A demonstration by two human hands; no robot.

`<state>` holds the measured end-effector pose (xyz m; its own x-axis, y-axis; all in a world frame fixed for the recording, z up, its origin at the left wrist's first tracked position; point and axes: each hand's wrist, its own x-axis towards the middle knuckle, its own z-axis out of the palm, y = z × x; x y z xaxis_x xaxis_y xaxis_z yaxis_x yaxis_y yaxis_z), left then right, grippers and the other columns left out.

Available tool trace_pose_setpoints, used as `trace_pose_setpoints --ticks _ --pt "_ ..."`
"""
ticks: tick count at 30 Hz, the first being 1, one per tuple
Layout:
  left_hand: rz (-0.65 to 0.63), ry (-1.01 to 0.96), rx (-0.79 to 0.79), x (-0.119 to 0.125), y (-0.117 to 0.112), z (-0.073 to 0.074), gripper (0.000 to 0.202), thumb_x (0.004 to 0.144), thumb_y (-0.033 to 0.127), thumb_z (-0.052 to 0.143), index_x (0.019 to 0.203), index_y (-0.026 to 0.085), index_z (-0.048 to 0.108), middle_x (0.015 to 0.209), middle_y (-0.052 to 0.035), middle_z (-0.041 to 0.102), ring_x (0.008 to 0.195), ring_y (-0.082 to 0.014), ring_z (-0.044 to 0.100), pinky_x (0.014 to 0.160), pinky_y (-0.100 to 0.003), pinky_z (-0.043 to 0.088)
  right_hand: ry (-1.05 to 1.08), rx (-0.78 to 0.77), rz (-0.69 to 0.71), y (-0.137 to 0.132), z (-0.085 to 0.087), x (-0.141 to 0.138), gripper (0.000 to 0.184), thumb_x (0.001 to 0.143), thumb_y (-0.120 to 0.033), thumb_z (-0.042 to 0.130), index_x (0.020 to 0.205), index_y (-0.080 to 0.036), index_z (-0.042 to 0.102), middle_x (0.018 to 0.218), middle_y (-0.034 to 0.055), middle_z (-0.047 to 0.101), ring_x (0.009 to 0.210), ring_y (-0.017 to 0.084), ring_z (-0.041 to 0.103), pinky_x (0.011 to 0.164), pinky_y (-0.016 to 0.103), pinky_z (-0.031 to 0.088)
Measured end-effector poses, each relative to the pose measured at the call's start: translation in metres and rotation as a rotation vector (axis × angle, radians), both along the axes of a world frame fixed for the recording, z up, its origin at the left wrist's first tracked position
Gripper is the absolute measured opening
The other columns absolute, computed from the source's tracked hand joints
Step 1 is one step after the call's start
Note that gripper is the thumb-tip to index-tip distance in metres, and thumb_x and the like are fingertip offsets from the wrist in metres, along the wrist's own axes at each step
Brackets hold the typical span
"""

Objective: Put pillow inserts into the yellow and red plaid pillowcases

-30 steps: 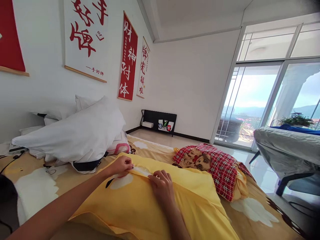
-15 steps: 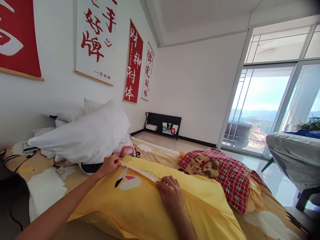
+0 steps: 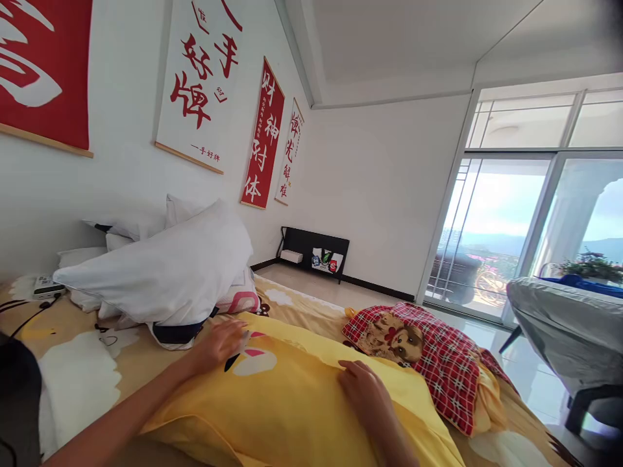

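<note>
A yellow pillow (image 3: 287, 402) with a white and pink printed patch lies on the bed in front of me. My left hand (image 3: 221, 344) rests on its far left part, fingers stretched out over the cloth beside the print. Further right, my right hand (image 3: 363, 386) lies on the pillow's upper side, its fingers loosely extended and slightly bent. Neither hand visibly grips the fabric. A large white pillow (image 3: 170, 266) leans on a pile just beyond my left hand.
A red plaid cloth (image 3: 448, 350) with an animal picture lies on the patterned bed sheet (image 3: 78, 376) at the right. Past the bed stand a black rack (image 3: 311, 243) and a grey covered piece of furniture (image 3: 569, 324). A small white device (image 3: 46, 285) with a cable sits at the left.
Both hands have let go of the pillow's opening edge, and the white strip along it is covered. My right hand has moved right; my left hand has lowered and flattened.
</note>
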<state>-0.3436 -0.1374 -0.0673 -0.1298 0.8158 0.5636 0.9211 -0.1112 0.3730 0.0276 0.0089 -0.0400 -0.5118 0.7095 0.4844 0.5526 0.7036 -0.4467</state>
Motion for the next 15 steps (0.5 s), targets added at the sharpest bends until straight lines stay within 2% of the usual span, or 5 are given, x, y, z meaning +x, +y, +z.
trace_pose_setpoints --ticks 4,7,10,12,15 --pt "-0.016 -0.163 -0.059 0.008 0.008 -0.009 0.045 0.090 0.051 0.042 0.124 0.028 0.060 0.133 -0.0052 0.059 0.125 -0.0266 0.051 0.106 -0.042 0.036 0.099 -0.082 0.044 0.009 -0.007 0.012 0.035 0.081 -0.042 0.051 0.097 -0.019 0.072 0.094 0.0087 0.069 0.087 0.023 0.064 0.080 0.033 0.048" --pt "0.041 -0.403 0.026 0.001 0.016 -0.025 0.050 0.082 0.061 0.045 0.105 0.020 0.065 0.115 -0.0096 0.066 0.111 -0.0271 0.058 0.100 -0.039 0.043 0.175 -0.140 0.103 0.005 -0.013 0.018 0.037 0.082 -0.050 0.050 0.089 -0.020 0.072 0.095 0.0085 0.070 0.087 0.022 0.065 0.079 0.032 0.050" --pt "0.050 -0.564 -0.006 -0.009 0.019 -0.042 0.056 0.074 0.071 0.043 0.086 0.019 0.063 0.095 -0.0084 0.069 0.096 -0.0271 0.062 0.089 -0.038 0.049 0.220 -0.133 0.069 0.002 -0.023 0.035 0.039 0.081 -0.054 0.050 0.084 -0.021 0.072 0.093 0.0083 0.070 0.087 0.023 0.065 0.081 0.032 0.050" --pt "0.054 -0.588 -0.059 -0.015 0.017 -0.048 0.059 0.069 0.075 0.042 0.073 0.020 0.060 0.081 -0.0071 0.067 0.085 -0.0275 0.063 0.081 -0.039 0.051 0.220 -0.079 -0.033 0.005 -0.034 0.058 0.043 0.078 -0.058 0.049 0.083 -0.021 0.071 0.094 0.0096 0.070 0.090 0.025 0.065 0.085 0.035 0.050" --pt "0.048 -0.596 -0.087 -0.018 0.015 -0.046 0.058 0.067 0.076 0.045 0.064 0.021 0.059 0.070 -0.0058 0.066 0.076 -0.0265 0.064 0.074 -0.039 0.051 0.172 0.020 -0.359 0.013 -0.055 0.102 0.056 0.071 -0.067 0.047 0.091 -0.021 0.071 0.108 0.0139 0.068 0.105 0.034 0.061 0.093 0.049 0.046"
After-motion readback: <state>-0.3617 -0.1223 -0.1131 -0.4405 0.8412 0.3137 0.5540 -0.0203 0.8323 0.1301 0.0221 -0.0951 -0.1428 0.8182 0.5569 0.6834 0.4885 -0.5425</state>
